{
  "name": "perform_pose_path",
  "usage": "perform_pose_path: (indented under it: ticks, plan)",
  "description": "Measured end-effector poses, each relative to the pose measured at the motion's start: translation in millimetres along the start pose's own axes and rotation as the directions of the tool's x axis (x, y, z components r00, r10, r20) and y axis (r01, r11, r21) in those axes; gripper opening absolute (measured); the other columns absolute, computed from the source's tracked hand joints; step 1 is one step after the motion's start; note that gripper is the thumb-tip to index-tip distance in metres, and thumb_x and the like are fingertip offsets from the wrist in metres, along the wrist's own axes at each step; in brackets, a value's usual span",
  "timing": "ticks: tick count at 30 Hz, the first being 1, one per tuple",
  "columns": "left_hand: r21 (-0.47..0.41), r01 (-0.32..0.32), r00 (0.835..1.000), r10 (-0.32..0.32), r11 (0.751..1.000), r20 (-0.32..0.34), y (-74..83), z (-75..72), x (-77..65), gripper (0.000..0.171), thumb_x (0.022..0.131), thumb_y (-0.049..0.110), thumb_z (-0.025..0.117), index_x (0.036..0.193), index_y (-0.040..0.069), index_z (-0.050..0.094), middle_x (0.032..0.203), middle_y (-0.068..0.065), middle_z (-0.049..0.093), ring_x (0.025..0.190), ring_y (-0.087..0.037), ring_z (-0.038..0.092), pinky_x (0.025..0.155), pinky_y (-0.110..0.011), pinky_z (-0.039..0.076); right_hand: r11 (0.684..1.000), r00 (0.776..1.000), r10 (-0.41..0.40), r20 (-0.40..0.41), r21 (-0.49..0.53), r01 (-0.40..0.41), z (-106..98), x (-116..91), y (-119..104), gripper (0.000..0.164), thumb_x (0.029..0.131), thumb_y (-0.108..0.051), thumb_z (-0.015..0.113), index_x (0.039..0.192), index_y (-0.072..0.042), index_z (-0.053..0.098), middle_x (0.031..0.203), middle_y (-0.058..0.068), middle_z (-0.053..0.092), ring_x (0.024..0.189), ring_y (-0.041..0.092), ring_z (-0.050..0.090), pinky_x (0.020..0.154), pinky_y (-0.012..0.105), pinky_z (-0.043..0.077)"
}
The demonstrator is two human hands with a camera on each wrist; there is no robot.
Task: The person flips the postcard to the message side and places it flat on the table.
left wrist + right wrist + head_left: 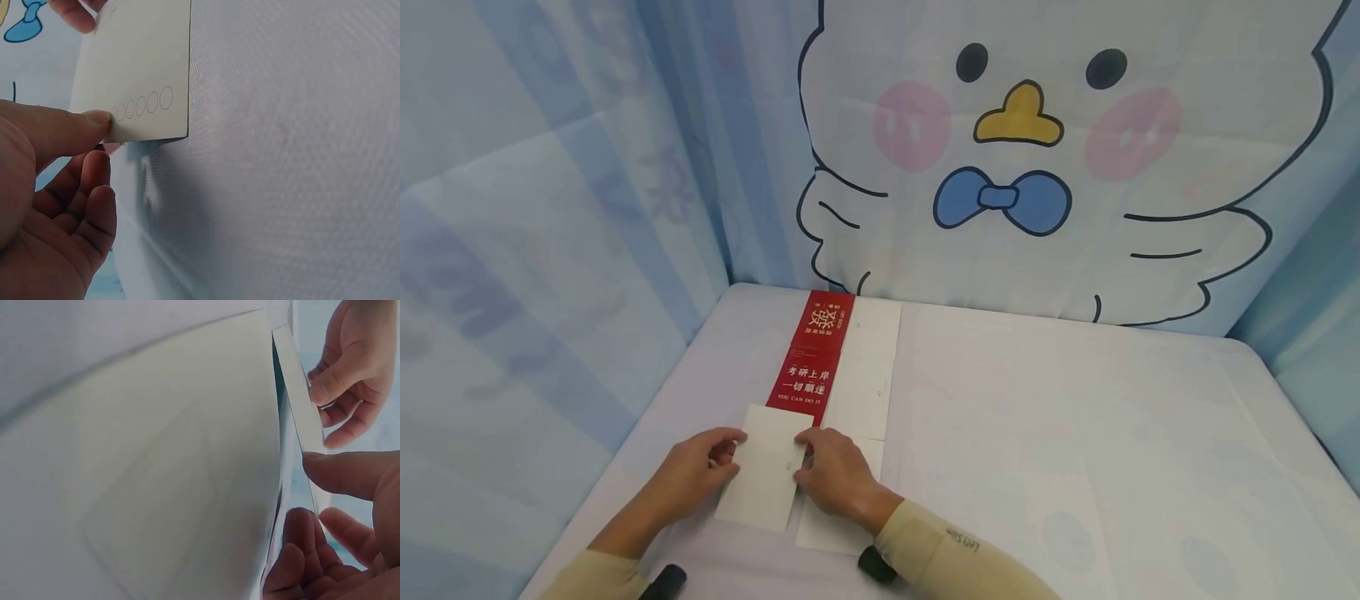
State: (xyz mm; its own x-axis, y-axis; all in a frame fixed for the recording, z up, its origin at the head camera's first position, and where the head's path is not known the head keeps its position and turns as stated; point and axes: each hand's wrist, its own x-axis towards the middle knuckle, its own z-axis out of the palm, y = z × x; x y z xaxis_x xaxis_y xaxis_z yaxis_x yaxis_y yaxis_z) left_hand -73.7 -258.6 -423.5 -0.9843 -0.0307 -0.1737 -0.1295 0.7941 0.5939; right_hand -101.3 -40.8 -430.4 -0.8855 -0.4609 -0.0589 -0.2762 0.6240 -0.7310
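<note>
A white postcard (758,479) is held between both hands just above the near left part of the table, blank side up. My left hand (696,471) pinches its left edge with thumb and fingers. The right edge is pinched by my right hand (838,475). Seen from the left wrist, a row of small printed circles runs along the end of the postcard (147,62), by the left thumb. In the right wrist view the held postcard (299,400) appears nearly edge-on, above another white card (206,381) with a faint printed rectangle.
Two red cards with white lettering lie end to end beyond the held postcard: a far one (835,329) and a nearer one (801,379). Along their right runs a column of white cards (859,396). Blue patterned curtains (587,167) hang behind and beside the white-covered table (1075,442).
</note>
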Motion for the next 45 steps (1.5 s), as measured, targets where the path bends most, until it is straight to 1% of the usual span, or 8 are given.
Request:
perform_pose_path:
  ticks: [4,9,14,17,28,33,39,45]
  plan:
    - [0.011,-0.004,1.0,0.003,1.0,0.013,-2.3,0.4,1.0,0.042,0.087,0.003,0.075,0.127,-0.001,0.061,0.101,-0.006,0.061,0.087,-0.019,0.056,0.08,-0.037,0.058,1.0,1.0,0.009,0.014,-0.008,-0.009,0.3,0.7,0.3,0.046,0.084,-0.014,0.08,0.125,-0.003,0.063,0.103,0.004,0.063,0.09,0.018,0.057,0.087,0.037,0.055]
    - [0.014,0.024,0.999,-0.024,1.0,0.039,-3.2,0.6,1.1,0.043,0.087,0.005,0.076,0.127,0.0,0.061,0.102,-0.005,0.061,0.088,-0.019,0.055,0.081,-0.037,0.057,0.999,0.999,0.016,0.04,-0.033,-0.015,1.6,1.5,2.3,0.049,0.082,-0.018,0.082,0.126,-0.005,0.064,0.104,0.002,0.063,0.091,0.017,0.058,0.089,0.037,0.055]
    - [0.016,0.027,0.998,-0.028,1.0,0.063,-2.7,2.1,1.3,0.043,0.085,0.003,0.076,0.126,0.0,0.062,0.097,-0.003,0.059,0.086,-0.019,0.054,0.079,-0.036,0.056,0.998,0.996,0.011,0.083,-0.058,-0.006,2.0,3.3,4.4,0.046,0.082,-0.017,0.082,0.123,-0.005,0.065,0.095,-0.001,0.061,0.084,0.014,0.055,0.081,0.032,0.054]
    - [0.02,0.027,0.997,-0.029,0.999,0.068,-2.6,3.7,1.3,0.043,0.084,0.002,0.077,0.125,0.0,0.063,0.095,-0.003,0.058,0.085,-0.019,0.053,0.078,-0.034,0.055,0.998,0.995,0.014,0.1,-0.061,-0.007,1.5,3.3,4.0,0.045,0.081,-0.016,0.082,0.122,-0.006,0.065,0.093,-0.001,0.06,0.082,0.013,0.054,0.078,0.031,0.053]
    - [0.018,0.055,0.996,-0.056,0.998,0.074,-5.8,8.2,2.4,0.043,0.085,0.003,0.077,0.125,-0.001,0.062,0.095,-0.003,0.059,0.085,-0.018,0.054,0.082,-0.036,0.055,0.994,0.993,0.003,0.119,-0.107,0.01,3.0,3.4,5.2,0.046,0.081,-0.016,0.082,0.122,-0.007,0.063,0.094,-0.001,0.059,0.083,0.012,0.054,0.08,0.029,0.053]
    - [0.011,0.072,0.995,-0.072,0.997,0.074,-5.7,8.8,1.5,0.043,0.086,0.003,0.076,0.126,-0.002,0.061,0.097,-0.003,0.06,0.086,-0.018,0.054,0.082,-0.037,0.055,0.992,0.993,-0.007,0.117,-0.124,0.022,2.6,2.7,6.3,0.049,0.082,-0.018,0.082,0.125,-0.008,0.061,0.102,0.001,0.059,0.087,0.013,0.055,0.083,0.028,0.053]
    - [0.001,0.068,0.995,-0.068,0.998,0.078,-6.3,8.6,0.4,0.043,0.087,0.003,0.075,0.127,-0.002,0.061,0.099,-0.004,0.061,0.088,-0.018,0.055,0.084,-0.039,0.055,0.993,0.995,0.0,0.101,-0.12,0.012,2.6,0.7,6.0,0.052,0.081,-0.019,0.083,0.127,-0.009,0.061,0.116,0.004,0.057,0.098,0.018,0.058,0.088,0.03,0.054]
    - [0.044,0.058,0.996,-0.061,0.997,0.068,-8.4,8.9,-1.5,0.044,0.087,0.005,0.076,0.127,-0.003,0.061,0.107,-0.007,0.062,0.093,-0.021,0.056,0.09,-0.044,0.054,0.989,0.995,-0.019,0.098,-0.142,0.033,3.4,0.8,5.2,0.053,0.08,-0.019,0.084,0.127,-0.008,0.061,0.125,0.004,0.056,0.107,0.02,0.058,0.094,0.032,0.053]
